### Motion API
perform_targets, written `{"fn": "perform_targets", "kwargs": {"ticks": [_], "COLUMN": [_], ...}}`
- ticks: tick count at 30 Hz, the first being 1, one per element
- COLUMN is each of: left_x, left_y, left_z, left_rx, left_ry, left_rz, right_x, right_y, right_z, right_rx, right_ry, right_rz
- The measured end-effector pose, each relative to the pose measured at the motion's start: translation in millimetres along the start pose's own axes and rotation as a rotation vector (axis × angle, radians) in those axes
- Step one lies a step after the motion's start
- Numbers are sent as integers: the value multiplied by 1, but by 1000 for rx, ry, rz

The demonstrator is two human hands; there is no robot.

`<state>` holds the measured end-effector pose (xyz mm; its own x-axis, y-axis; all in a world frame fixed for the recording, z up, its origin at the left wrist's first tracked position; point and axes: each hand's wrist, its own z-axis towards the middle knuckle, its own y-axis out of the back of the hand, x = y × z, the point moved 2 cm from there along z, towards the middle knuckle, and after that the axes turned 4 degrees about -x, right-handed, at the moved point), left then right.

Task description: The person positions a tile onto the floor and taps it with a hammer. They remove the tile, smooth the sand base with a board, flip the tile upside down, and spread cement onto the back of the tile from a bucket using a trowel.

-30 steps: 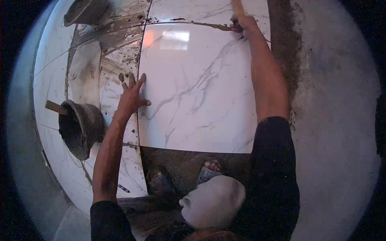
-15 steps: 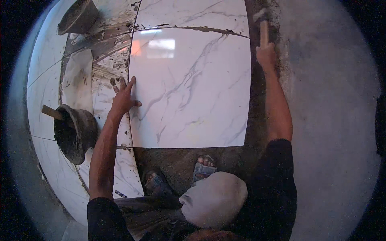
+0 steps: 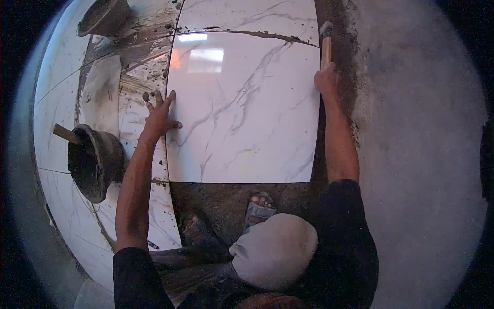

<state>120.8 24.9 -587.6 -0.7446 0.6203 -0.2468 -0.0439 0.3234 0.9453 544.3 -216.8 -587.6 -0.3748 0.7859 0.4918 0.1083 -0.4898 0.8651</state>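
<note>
A white marble-veined tile (image 3: 247,118) lies in the middle, beside a similar tile (image 3: 247,15) beyond it, with a dirty joint between them. My left hand (image 3: 160,117) spreads its fingers over the left edge of the middle tile, touching it and the mortar-smeared tile (image 3: 135,103) beside it. My right hand (image 3: 325,80) grips the wooden handle of a hammer (image 3: 327,49); the head is at the right edge of the tiles, near the joint.
A dark bucket (image 3: 105,165) with a wooden handle sticking out stands at left, another bucket (image 3: 103,20) at upper left. A pale sheet (image 3: 100,87) lies between. A concrete surface (image 3: 417,154) runs along the right. My sandalled feet (image 3: 257,211) are below the tile.
My right hand has moved from the far joint out to the right of the tiles with the hammer, then slightly back toward their edge. My left hand keeps its place on the tile edge.
</note>
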Motion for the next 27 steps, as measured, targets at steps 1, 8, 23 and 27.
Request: {"fn": "perform_targets", "kwargs": {"ticks": [1,8,23,27], "left_x": [-1,8,8,-9], "left_y": [0,-1,1,2], "left_z": [0,1,-1,1], "left_rx": [13,-46,-50,-3], "left_ry": [15,-50,-124,-98], "left_rz": [-13,59,86,79], "right_x": [-6,-19,-57,-99], "right_y": [2,6,50,53], "right_z": [-6,-67,-208,-262], "right_rx": [-3,116,286,169], "right_ry": [-2,-120,-230,-83], "right_rz": [-3,43,57,101]}}
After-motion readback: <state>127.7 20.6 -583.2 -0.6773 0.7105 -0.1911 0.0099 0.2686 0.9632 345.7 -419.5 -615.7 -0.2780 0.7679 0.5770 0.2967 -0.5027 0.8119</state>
